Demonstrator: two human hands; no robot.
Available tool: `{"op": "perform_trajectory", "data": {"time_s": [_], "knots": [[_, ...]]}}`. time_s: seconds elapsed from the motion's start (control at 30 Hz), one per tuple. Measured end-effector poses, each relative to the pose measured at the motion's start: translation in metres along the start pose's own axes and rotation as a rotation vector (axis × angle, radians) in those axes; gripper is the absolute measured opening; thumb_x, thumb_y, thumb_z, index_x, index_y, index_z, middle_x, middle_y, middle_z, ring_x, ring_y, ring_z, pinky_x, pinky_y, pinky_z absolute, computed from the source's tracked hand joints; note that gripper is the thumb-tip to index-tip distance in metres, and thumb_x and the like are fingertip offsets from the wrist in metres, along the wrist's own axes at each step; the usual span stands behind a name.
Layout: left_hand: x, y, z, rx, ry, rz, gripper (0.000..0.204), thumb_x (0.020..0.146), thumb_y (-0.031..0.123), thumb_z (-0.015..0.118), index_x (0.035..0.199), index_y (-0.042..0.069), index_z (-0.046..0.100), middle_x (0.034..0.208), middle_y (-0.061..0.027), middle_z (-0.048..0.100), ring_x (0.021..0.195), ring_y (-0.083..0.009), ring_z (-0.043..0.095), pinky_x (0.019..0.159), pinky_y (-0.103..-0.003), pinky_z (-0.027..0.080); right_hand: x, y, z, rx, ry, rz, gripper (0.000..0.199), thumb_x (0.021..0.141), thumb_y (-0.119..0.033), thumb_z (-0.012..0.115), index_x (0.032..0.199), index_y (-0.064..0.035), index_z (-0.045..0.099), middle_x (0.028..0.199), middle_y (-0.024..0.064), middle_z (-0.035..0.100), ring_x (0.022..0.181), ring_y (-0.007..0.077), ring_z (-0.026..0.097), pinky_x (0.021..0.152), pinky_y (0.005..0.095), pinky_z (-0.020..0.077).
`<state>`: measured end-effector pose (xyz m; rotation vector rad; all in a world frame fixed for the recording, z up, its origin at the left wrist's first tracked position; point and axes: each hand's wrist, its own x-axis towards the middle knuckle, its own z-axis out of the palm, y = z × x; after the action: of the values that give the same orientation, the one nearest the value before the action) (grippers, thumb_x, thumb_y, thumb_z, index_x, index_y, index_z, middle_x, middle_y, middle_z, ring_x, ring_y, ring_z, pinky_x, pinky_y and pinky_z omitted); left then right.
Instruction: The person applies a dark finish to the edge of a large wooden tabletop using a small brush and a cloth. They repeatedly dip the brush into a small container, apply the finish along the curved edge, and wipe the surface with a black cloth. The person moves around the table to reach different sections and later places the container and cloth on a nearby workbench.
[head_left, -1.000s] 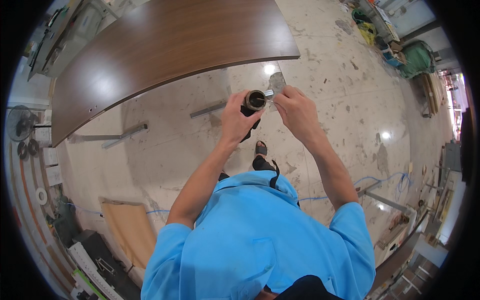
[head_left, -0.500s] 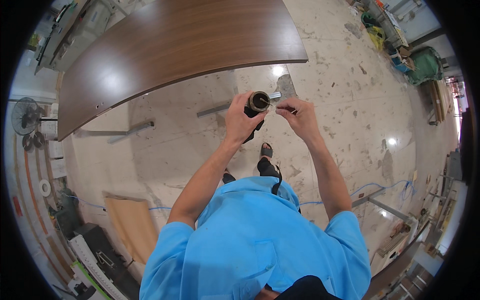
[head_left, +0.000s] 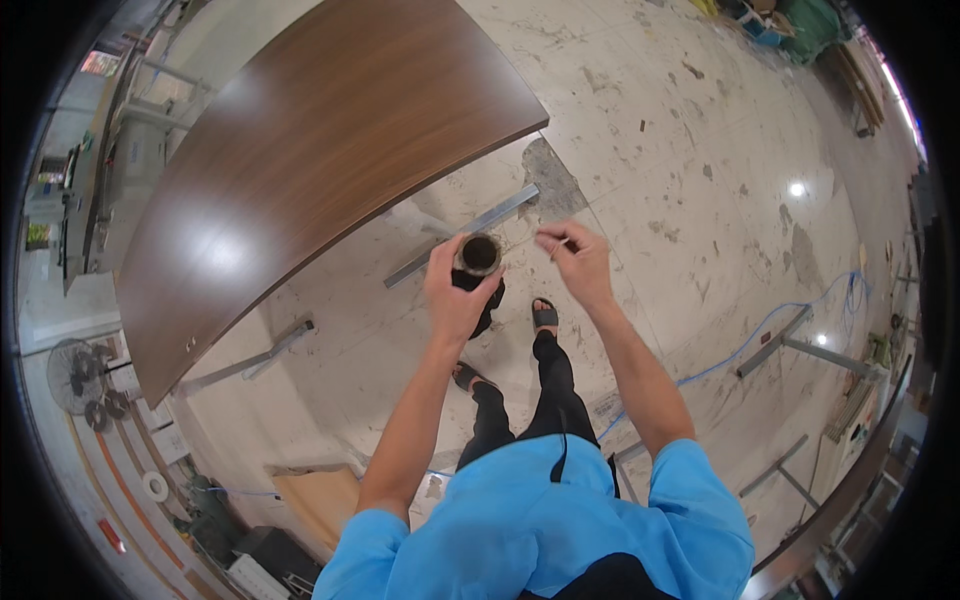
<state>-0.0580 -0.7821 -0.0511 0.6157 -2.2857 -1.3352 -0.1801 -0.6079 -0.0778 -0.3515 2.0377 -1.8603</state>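
My left hand (head_left: 452,300) is wrapped round a small round jar (head_left: 481,254) with a pale rim and a dark inside, its open mouth facing up. Something black and cloth-like (head_left: 488,315) hangs below the jar, under the same hand. To the right, apart from the jar, my right hand (head_left: 583,265) is closed in a pinch; a thin, light sliver seems to show at the fingers, too small to name. Beyond both hands stands a table with a glossy brown wooden top (head_left: 340,120).
Metal table legs (head_left: 465,235) reach out from under the tabletop. A blue cable (head_left: 750,335) runs over the stained floor, by a metal frame (head_left: 805,345) at right. A fan (head_left: 75,375) stands at far left, and a brown board (head_left: 315,500) lies at lower left.
My right hand has drawn away from the jar's mouth, where a thin stick-like thing showed before. The jar has moved left and nearer to me, and my view has turned.
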Motion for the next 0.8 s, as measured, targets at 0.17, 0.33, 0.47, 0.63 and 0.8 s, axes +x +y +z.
{"op": "perform_trajectory", "data": {"time_s": [0.17, 0.33, 0.47, 0.63, 0.8], "knots": [[-0.029, -0.03, 0.015, -0.042, -0.01, -0.101, 0.064, 0.075, 0.009, 0.091, 0.132, 0.005, 0.063, 0.121, -0.0118, 0.064, 0.112, -0.028, 0.064, 0.1, -0.037, 0.05, 0.096, 0.07, -0.023, -0.036, 0.327, -0.116, 0.013, 0.093, -0.007, 0.078, 0.103, 0.0013, 0.079, 0.093, 0.0054, 0.075, 0.084, 0.0125, 0.066, 0.077, 0.0282, 0.052], [-0.076, -0.061, 0.012, 0.047, -0.021, -0.209, 0.067, 0.071, 0.009, 0.093, 0.131, 0.004, 0.063, 0.123, -0.0121, 0.064, 0.113, -0.0285, 0.064, 0.101, -0.038, 0.051, 0.16, 0.119, -0.005, 0.078, 0.38, -0.135, 0.013, 0.093, -0.008, 0.078, 0.102, 0.0008, 0.08, 0.093, 0.0058, 0.076, 0.084, 0.013, 0.068, 0.079, 0.0283, 0.0524], [-0.096, -0.082, 0.013, 0.045, -0.026, -0.257, 0.068, 0.07, 0.009, 0.093, 0.131, 0.004, 0.064, 0.126, -0.0124, 0.064, 0.115, -0.0285, 0.065, 0.102, -0.038, 0.051, 0.18, 0.129, 0.005, 0.048, 0.432, -0.211, 0.013, 0.093, -0.008, 0.079, 0.103, -0.0004, 0.081, 0.095, 0.0065, 0.078, 0.084, 0.0122, 0.068, 0.08, 0.0281, 0.053], [-0.104, -0.092, 0.017, 0.062, -0.021, -0.314, 0.069, 0.07, 0.008, 0.093, 0.132, 0.004, 0.064, 0.128, -0.0129, 0.065, 0.118, -0.0287, 0.065, 0.104, -0.038, 0.051, 0.184, 0.129, 0.004, 0.063, 0.416, -0.148, 0.014, 0.092, -0.008, 0.079, 0.104, -0.0009, 0.082, 0.096, 0.0067, 0.079, 0.084, 0.012, 0.069, 0.08, 0.0282, 0.0537], [-0.104, -0.093, 0.019, 0.042, -0.025, -0.306, 0.069, 0.07, 0.008, 0.093, 0.132, 0.004, 0.064, 0.129, -0.013, 0.065, 0.118, -0.0285, 0.065, 0.104, -0.038, 0.051, 0.189, 0.126, -0.002, 0.062, 0.411, -0.118, 0.014, 0.092, -0.009, 0.08, 0.103, -0.0004, 0.081, 0.096, 0.0061, 0.079, 0.084, 0.0124, 0.069, 0.08, 0.0289, 0.0541]]}}
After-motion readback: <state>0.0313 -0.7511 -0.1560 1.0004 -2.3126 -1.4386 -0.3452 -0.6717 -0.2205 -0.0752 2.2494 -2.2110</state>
